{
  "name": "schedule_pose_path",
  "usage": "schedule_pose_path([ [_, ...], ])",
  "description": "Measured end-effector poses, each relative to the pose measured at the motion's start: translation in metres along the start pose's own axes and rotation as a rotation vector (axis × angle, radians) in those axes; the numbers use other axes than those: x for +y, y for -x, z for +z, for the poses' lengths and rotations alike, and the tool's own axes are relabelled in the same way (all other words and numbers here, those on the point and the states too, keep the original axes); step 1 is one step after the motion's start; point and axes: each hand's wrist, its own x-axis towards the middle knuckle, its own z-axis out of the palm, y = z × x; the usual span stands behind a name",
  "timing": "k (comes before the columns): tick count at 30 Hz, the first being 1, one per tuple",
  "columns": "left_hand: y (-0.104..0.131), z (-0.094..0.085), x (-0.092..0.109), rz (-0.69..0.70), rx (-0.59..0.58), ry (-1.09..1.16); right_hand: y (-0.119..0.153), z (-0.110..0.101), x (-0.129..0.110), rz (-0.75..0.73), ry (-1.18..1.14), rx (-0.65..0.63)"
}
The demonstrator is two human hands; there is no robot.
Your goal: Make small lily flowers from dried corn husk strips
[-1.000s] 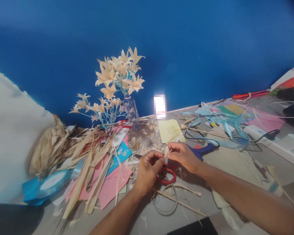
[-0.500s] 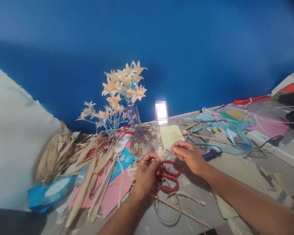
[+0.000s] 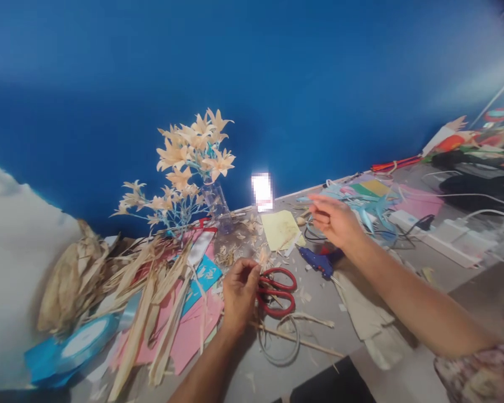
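Over the middle of the littered grey counter [image 3: 319,308]: the person's left hand [image 3: 241,285], its thumb and fingers pinched on a small pale-peach, pointed-petalled flower piece [image 3: 263,256].
Flower piece: thin and papery to the eye, slightly blurred; it pokes up past the fingertips, tips pointing away from the person, long axis near upright in view.
Right hand: the right hand [image 3: 331,218] hangs well apart, fingers loosely extended leftward and seemingly grasping nothing, above the far right part of the counter.
Scissors: smooth red-handled scissors [image 3: 279,292] lie just beside the left hand, two oval loops toward the right, blades hidden.
Glue gun: a dark-blue plastic glue gun [image 3: 317,261] lies between the hands, nearer the right forearm.
Paper: a flat, stained yellow sheet [image 3: 280,226] lies beyond the flower piece.
Bottle: a clear, ribbed-looking bottle [image 3: 216,204] holds star-shaped peach flowers [image 3: 197,145] on pale-blue stems.
Husks: dry, creased tan husk strips [image 3: 145,313] lie lengthwise on the left, near a round, glossy blue ribbon spool [image 3: 86,340].
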Motion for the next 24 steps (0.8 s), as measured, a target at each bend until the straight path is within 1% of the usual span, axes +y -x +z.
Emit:
schedule_pose_path([
  [4, -0.003, -0.004, 0.0, -0.013, 0.021, -0.008, -0.007, -0.02, -0.026, -0.058, 0.087, -0.008],
  [7, -0.006, -0.007, -0.001, -0.006, 0.039, -0.031, 0.004, -0.042, -0.032, -0.077, 0.254, -0.022],
  [9, -0.009, -0.009, -0.002, -0.014, 0.048, -0.032, 0.021, -0.059, -0.031, -0.052, 0.447, -0.048],
  [11, -0.011, -0.011, -0.003, -0.031, 0.063, -0.035, 0.043, -0.075, -0.027, 0.04, 0.696, -0.13],
  [13, -0.014, -0.012, -0.006, -0.054, 0.082, -0.029, 0.067, -0.087, -0.021, 0.128, 0.872, -0.213],
  [14, -0.015, -0.012, -0.007, -0.069, 0.091, -0.016, 0.078, -0.09, -0.018, 0.161, 0.95, -0.253],
  [15, -0.016, -0.012, -0.008, -0.087, 0.097, 0.001, 0.089, -0.092, -0.014, 0.171, 1.04, -0.261],
  [18, -0.016, -0.012, -0.01, -0.142, 0.1, 0.04, 0.111, -0.09, -0.003, 0.171, 1.307, -0.237],
  [20, -0.016, -0.012, -0.011, -0.159, 0.096, 0.049, 0.116, -0.09, 0.003, 0.193, 1.372, -0.281],
  [22, -0.015, -0.013, -0.011, -0.152, 0.098, 0.063, 0.116, -0.094, 0.006, 0.225, 1.319, -0.316],
  [24, -0.015, -0.014, -0.01, -0.145, 0.11, 0.077, 0.111, -0.101, 0.004, 0.239, 1.224, -0.271],
])
